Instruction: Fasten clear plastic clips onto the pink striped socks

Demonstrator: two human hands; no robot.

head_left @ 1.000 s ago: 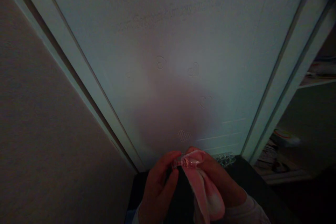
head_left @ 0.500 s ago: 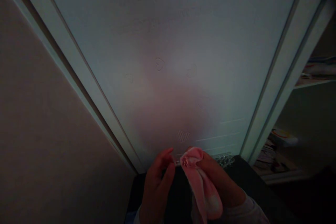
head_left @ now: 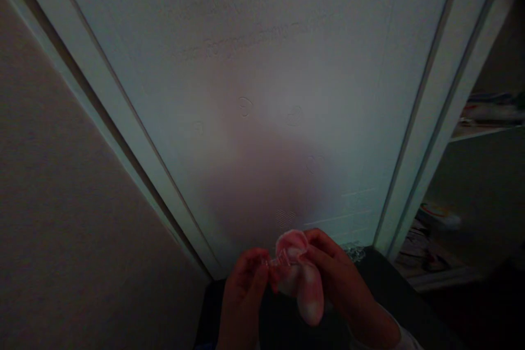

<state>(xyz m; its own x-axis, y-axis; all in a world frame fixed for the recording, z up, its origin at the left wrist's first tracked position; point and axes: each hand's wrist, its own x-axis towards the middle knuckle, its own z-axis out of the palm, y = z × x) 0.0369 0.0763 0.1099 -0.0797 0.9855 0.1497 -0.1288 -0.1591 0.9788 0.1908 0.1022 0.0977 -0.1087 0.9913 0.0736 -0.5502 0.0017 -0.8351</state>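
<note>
A small pink-and-white sock [head_left: 310, 295] hangs from the fingers of my right hand [head_left: 342, 276], which are closed on its upper right side. Its top is bunched and its rounded end points down. From the left, my left hand [head_left: 245, 284] pinches a small clear plastic piece [head_left: 274, 263] that reaches across to the sock's bunched part. Dim light and blur hide the exact shape of the plastic and whether it is fastened to the cloth. Both hands are held above a dark surface [head_left: 379, 279].
A tangle of clear plastic pieces [head_left: 353, 252] lies at the surface's back edge. Behind stands a pale frosted panel [head_left: 348, 93] with faint heart outlines. A brownish wall or panel [head_left: 61, 202] closes the left; shelves with items [head_left: 488, 134] are at right.
The sock has turned and its lower end has swung up and left. My left fingers have come down slightly, with the clear plastic now showing between both hands. The view has shifted slightly.
</note>
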